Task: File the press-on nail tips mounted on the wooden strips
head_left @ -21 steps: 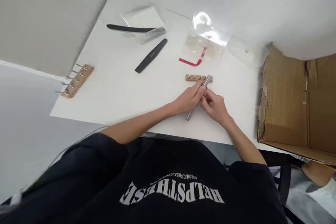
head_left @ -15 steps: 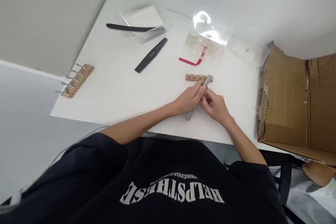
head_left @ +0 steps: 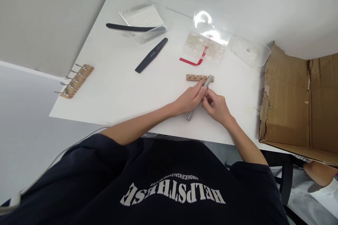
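Near the front edge of the table [head_left: 124, 102], grips a diagonal grey bar [head_left: 208, 81] in the left hand [head_left: 190, 98], near a wooden strip [head_left: 198, 78]; curls the right hand [head_left: 216, 108] close by, cannot tell whether gripping anything.

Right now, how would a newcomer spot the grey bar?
On the white table, find the left hand near the front edge. It grips the grey bar, whose far end overlaps a wooden strip in view. Unlike the black sticks lying farther left, it is grey and in hand.
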The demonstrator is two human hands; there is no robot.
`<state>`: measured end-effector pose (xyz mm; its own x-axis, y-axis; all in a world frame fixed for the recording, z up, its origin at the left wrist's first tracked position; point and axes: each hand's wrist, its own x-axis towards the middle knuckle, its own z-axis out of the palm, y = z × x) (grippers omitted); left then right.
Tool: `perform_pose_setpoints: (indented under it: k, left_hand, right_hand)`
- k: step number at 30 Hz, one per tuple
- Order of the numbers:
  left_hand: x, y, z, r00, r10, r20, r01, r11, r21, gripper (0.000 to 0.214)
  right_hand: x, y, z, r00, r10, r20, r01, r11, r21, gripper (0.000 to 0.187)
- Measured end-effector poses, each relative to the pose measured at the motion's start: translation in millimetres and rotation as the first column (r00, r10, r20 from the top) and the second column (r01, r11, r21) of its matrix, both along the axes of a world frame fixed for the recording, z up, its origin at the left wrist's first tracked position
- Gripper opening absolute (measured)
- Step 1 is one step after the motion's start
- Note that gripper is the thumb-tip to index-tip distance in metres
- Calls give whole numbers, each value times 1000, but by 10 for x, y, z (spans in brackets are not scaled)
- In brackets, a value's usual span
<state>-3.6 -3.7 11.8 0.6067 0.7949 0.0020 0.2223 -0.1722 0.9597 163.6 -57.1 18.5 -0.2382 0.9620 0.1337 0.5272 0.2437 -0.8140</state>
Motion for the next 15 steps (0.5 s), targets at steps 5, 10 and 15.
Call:
perform_pose_setpoints:
  k: [5, 10, 15]
  left_hand:
    - [2, 4, -16, 1000, 0, 0, 0, 1000, 1, 32]
    - [2, -3, 1, 1000, -2, -10, 2, 1000, -8, 33]
    - [0, -3, -2, 1000, -2, -8, 2, 1000, -5, 33]
  right_hand:
    - [2, -3, 3, 1000, -3, 0, 3, 1000, -1, 12]
    - [6, -1, 6, 1000, -1, 2, 1, 1000, -4, 13]
    - [2, 1, 10, 1000, 6, 5, -6, 1000, -8, 12]
